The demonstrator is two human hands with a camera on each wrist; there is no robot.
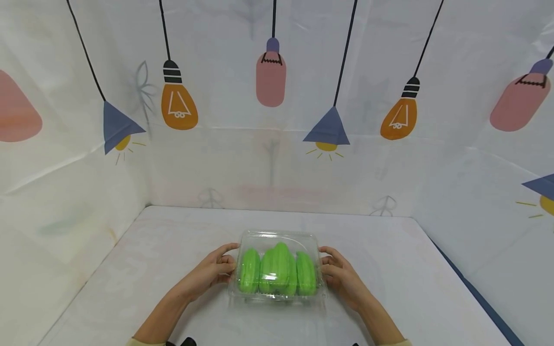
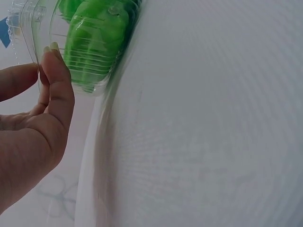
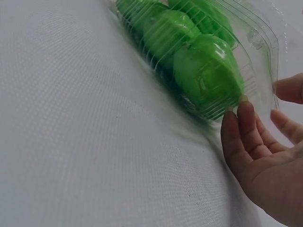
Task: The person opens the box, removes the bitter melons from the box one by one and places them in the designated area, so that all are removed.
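A clear plastic clamshell container (image 1: pixel 279 236) sits on the white table, its lid down. Several plump, long bright green pieces (image 1: pixel 306 274), ridged like cucumbers, lie side by side inside it. At its left side my left hand (image 1: pixel 216 266) pinches the rim between thumb and fingers; the left wrist view shows the fingertips (image 2: pixel 54 47) against the ribbed wall. My right hand (image 1: pixel 339 276) holds the opposite rim. In the right wrist view, the thumb (image 3: pixel 289 89) lies along the rim while other fingers touch the wall near the bottom.
The white tabletop (image 1: pixel 182 230) spreads around the container on all sides. A pale cloth backdrop (image 1: pixel 225 163) printed with hanging lamps and bulbs stands behind the table and along both sides. A dark blue strip (image 1: pixel 476 293) runs along the right table edge.
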